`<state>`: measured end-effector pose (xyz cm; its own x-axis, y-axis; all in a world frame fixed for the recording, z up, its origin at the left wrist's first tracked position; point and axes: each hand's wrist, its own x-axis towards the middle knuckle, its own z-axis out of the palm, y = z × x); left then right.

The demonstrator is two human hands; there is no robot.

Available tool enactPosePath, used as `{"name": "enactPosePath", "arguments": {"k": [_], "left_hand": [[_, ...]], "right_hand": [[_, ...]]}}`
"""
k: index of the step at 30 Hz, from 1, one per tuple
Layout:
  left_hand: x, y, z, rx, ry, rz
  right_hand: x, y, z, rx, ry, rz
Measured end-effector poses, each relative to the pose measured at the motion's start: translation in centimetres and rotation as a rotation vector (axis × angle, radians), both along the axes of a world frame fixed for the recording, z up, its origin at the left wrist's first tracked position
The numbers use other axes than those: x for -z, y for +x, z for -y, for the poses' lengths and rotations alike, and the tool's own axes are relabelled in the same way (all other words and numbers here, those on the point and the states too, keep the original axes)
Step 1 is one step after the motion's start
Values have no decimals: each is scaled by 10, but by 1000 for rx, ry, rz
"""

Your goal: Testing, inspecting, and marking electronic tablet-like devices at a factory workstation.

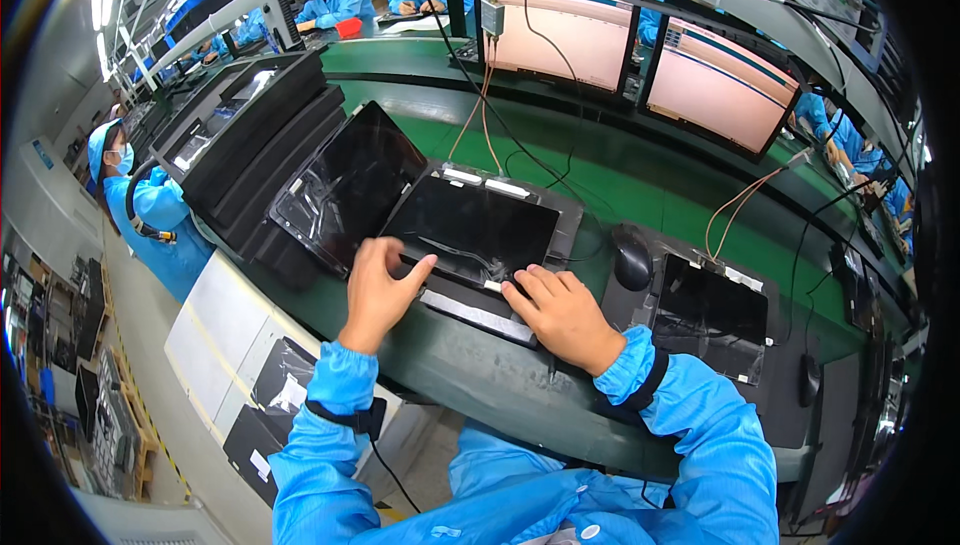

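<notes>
A dark, glossy display panel point(470, 230) lies on a black mat on the green bench in front of me, with white tabs along its far edge. Beside its near left corner, my left hand point(378, 290) holds nothing, its thumb stretched apart from the curled, slightly blurred fingers. Thumb and fingers of my right hand point(565, 317) close on the panel's near right corner, by a small white tab point(493, 286). Clear film with a wrinkled end lies over the panel's near part. A pale grey strip point(478, 316) runs along the mat's near edge.
Left of the panel, another film-covered panel point(350, 180) leans on stacked black trays point(250, 135). To the right are a black mouse point(632, 257) and another panel point(710, 310). Cables hang before two lit monitors point(720, 80). A person point(150, 200) in blue stands at left.
</notes>
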<state>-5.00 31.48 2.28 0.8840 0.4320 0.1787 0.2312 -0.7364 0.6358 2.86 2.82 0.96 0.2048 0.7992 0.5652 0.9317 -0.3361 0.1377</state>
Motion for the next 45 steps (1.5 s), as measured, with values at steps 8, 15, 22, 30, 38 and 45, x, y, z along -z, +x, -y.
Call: {"name": "enactPosePath", "arguments": {"k": [8, 15, 22, 30, 38, 45], "left_hand": [[34, 18, -31, 230, 308, 90], [24, 27, -36, 231, 407, 58], [5, 32, -37, 271, 444, -77], [7, 50, -38, 365, 568, -51], [-9, 46, -29, 319, 642, -200], [38, -142, 59, 174, 31, 624]], "right_hand": [[3, -4, -4, -21, -17, -67], [-1, 9, -9, -69, -9, -181], [-8, 6, -15, -39, 19, -267], [-2, 21, -19, -50, -103, -225], [-32, -5, 26, -210, -141, -357], [-30, -54, 33, -191, -582, -1]]}}
